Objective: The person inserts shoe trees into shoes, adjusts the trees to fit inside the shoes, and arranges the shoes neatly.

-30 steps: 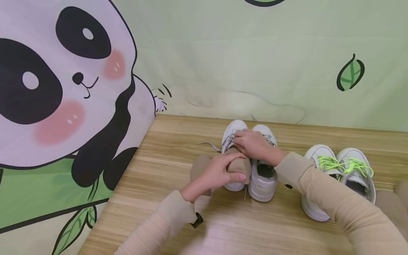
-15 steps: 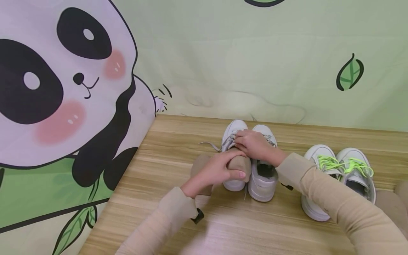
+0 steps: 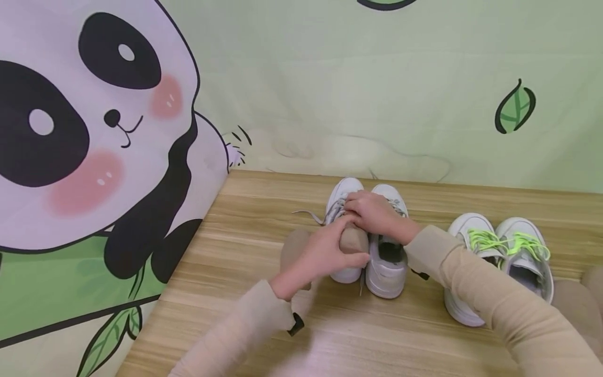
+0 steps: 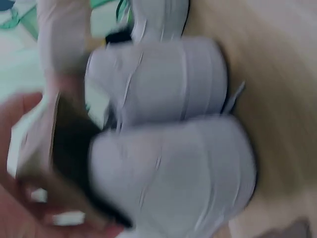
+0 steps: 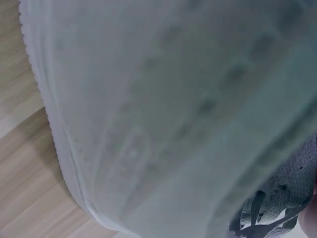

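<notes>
A pair of white shoes stands on the wooden surface, and both of my hands are at the left shoe (image 3: 347,276). A brown hollow shoe insert (image 3: 353,240) sits at its opening; the left wrist view shows the insert's dark inside. My left hand (image 3: 325,251) holds the insert, thumb on the near side and fingers on the far side. My right hand (image 3: 374,213) has its fingers bent at the tongue and grey laces, pinching the tongue; its fingertips are largely hidden. The right wrist view shows the grey tongue (image 5: 292,183) beside a fingertip. Touching neither hand, the right shoe (image 3: 387,277) stands alongside.
Another white pair with neon laces (image 3: 525,246) stands to the right. A brown piece (image 3: 294,248) lies beside my left hand, and more brown pieces (image 3: 577,306) lie at the right edge. A panda-printed backdrop (image 3: 113,157) rises behind the wooden surface (image 3: 264,193).
My left hand has shifted slightly forward and right around the brown insert, its thumb now more stretched out. The right hand stays at the tongue. The shoes have hardly moved.
</notes>
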The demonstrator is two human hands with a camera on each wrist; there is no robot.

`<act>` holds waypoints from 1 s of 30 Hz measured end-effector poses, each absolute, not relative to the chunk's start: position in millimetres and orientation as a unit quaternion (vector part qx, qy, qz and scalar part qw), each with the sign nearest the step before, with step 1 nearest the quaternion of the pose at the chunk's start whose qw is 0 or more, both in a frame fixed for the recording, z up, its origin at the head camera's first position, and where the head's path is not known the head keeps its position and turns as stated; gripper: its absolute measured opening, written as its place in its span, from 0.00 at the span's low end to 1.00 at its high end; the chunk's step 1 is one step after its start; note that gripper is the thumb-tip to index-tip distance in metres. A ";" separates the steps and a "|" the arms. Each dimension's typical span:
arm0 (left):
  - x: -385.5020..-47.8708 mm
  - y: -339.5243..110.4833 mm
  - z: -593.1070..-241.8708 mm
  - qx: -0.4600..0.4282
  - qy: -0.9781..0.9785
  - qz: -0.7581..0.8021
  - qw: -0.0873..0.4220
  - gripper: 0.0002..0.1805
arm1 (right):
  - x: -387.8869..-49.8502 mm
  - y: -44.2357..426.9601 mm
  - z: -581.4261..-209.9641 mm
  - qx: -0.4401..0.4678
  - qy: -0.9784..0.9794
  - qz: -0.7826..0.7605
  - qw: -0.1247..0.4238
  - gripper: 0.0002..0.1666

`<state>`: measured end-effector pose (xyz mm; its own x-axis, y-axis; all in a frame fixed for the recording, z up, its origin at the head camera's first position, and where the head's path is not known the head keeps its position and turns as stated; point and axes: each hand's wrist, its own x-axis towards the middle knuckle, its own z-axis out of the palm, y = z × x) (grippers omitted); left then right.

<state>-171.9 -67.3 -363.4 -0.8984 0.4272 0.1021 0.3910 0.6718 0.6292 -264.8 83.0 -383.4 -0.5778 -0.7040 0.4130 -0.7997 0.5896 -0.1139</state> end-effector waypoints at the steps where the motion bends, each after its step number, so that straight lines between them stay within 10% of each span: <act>1: -169.0 -64.5 -364.9 0.210 0.916 0.343 0.002 0.40 | -264.7 82.3 -383.1 0.428 -0.877 0.146 0.164 0.05; 10: -156.3 -48.2 -375.2 0.158 0.933 0.286 -0.149 0.46 | -263.9 79.4 -379.5 0.416 -0.887 0.139 0.147 0.08; 25: -156.6 -52.5 -376.6 0.180 0.943 0.158 -0.231 0.20 | -260.3 77.1 -379.3 0.429 -0.880 0.148 0.141 0.07; 30: -158.9 -39.8 -362.7 0.148 0.970 0.050 -0.188 0.15 | -261.3 77.4 -379.9 0.416 -0.890 0.133 0.130 0.06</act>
